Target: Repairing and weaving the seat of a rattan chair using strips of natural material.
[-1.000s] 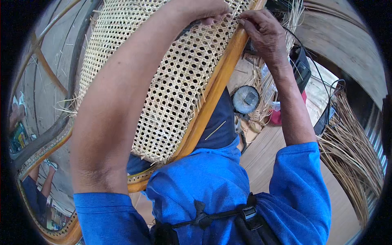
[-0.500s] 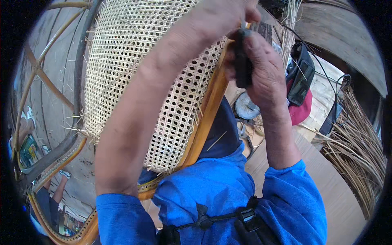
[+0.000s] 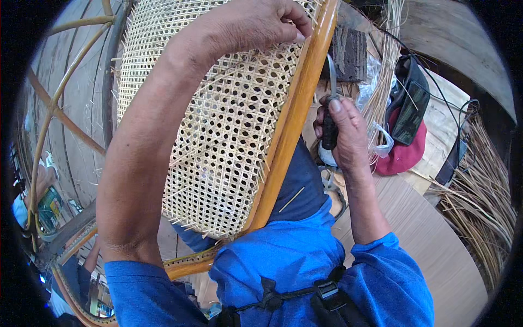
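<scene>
Woven cane webbing with open holes is stretched over a chair frame, its edge running beside a varnished wooden rail. Short strand ends stick out along that edge. At the top of the rail my left hand is closed in a pinch against the webbing's border; whatever lies between the fingertips is too small to make out. To the right of the rail, my right hand is wrapped round the dark handle of a knife. Its narrow, curved blade points upward, apart from the cane.
A dark wooden block lies right of the rail. Beyond are a bundle of pale cane strands, a black bag, a red cloth item and a pile of brown strands. Bare chair frames stand at left.
My hands were close together above the rail. My left hand has moved left to the webbing's edge, and my right hand has come down with the knife, whose blade now shows.
</scene>
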Tool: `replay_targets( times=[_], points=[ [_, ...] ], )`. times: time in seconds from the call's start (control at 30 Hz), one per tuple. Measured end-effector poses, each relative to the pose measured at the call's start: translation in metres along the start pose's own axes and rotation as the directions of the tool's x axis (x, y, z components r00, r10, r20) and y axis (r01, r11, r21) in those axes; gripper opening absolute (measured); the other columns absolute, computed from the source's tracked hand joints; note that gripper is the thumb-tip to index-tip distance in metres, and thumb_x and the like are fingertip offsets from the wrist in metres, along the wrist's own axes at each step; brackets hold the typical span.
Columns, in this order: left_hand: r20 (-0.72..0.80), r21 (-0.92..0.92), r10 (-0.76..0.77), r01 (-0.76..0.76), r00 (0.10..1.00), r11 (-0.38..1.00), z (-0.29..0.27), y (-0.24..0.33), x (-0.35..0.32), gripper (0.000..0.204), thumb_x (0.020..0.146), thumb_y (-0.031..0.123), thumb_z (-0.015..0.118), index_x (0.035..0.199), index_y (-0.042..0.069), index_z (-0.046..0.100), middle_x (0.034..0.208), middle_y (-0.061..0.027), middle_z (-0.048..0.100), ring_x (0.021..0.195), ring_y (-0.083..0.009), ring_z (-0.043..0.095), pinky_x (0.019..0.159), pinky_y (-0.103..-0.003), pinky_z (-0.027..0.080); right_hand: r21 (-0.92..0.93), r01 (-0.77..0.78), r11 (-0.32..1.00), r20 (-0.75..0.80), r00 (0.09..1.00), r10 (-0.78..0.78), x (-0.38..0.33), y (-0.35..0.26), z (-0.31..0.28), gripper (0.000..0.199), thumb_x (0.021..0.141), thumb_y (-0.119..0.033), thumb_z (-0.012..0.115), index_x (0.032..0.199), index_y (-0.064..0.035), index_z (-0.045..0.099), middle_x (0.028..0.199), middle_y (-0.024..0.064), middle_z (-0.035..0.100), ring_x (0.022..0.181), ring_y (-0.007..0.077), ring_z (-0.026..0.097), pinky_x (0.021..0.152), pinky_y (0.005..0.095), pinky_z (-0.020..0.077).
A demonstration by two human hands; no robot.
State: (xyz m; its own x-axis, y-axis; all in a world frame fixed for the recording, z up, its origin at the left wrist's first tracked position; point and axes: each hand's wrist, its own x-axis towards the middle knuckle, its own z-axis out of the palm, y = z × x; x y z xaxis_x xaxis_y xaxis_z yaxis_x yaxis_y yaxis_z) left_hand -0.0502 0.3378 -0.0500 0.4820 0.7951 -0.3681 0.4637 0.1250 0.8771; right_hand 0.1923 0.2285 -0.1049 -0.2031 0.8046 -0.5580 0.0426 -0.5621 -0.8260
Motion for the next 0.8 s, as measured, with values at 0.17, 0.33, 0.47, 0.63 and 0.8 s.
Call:
replay_targets(
  times=[0.17,0.33,0.47,0.63,0.8],
  points=[
    [0.077,0.134,0.01,-0.021,0.997,0.991,-0.001,-0.004,0.009,0.018,0.082,0.01,0.053,0.094,0.003,0.064,0.071,-0.0072,0.061,0.07,-0.0184,0.058,0.067,-0.032,0.047,0.064,-0.043,0.997,0.022,0.999,0.042,-0.003,0.008,0.007,0.03,0.093,-0.031,0.055,0.1,-0.0015,0.055,0.073,0.0049,0.055,0.058,0.0126,0.052,0.054,0.0234,0.0423],
    [-0.011,0.347,0.037,-0.03,0.999,0.937,0.003,0.004,0.004,0.017,0.083,0.01,0.05,0.091,0.0,0.061,0.077,-0.0171,0.062,0.073,-0.0291,0.06,0.069,-0.038,0.047,0.072,-0.035,0.997,0.001,0.999,0.036,-0.001,0.013,0.011,0.027,0.094,-0.031,0.054,0.089,-0.0044,0.054,0.068,0.001,0.056,0.056,0.0077,0.051,0.052,0.0215,0.0402],
    [-0.012,0.559,0.021,-0.011,1.0,0.829,0.006,0.017,0.011,0.019,0.085,0.011,0.048,0.089,-0.003,0.059,0.081,-0.0212,0.062,0.075,-0.0344,0.061,0.07,-0.043,0.047,0.079,-0.038,0.996,-0.03,0.999,0.04,-0.001,0.015,0.008,0.027,0.094,-0.031,0.053,0.089,-0.0045,0.055,0.069,0.0008,0.057,0.055,0.0075,0.05,0.052,0.0213,0.0399],
    [-0.071,0.368,-0.184,0.198,0.98,0.908,-0.001,0.028,0.004,0.018,0.085,0.013,0.051,0.089,-0.003,0.06,0.077,-0.0175,0.062,0.072,-0.0268,0.059,0.068,-0.038,0.047,0.132,-0.081,0.988,-0.001,0.997,0.082,-0.006,0.021,0.01,0.025,0.095,-0.029,0.053,0.092,-0.0039,0.056,0.071,0.0004,0.057,0.057,0.0075,0.051,0.053,0.0215,0.0395],
    [-0.076,0.237,-0.285,0.295,0.956,0.926,0.005,0.026,0.003,0.021,0.087,0.019,0.059,0.096,0.0,0.063,0.076,-0.0096,0.062,0.071,-0.0188,0.057,0.066,-0.032,0.046,0.024,-0.082,0.996,-0.029,0.996,0.082,-0.023,0.029,0.004,0.025,0.093,-0.027,0.055,0.097,-0.0022,0.058,0.073,0.001,0.056,0.059,0.0088,0.051,0.056,0.0227,0.0415]
  ],
)
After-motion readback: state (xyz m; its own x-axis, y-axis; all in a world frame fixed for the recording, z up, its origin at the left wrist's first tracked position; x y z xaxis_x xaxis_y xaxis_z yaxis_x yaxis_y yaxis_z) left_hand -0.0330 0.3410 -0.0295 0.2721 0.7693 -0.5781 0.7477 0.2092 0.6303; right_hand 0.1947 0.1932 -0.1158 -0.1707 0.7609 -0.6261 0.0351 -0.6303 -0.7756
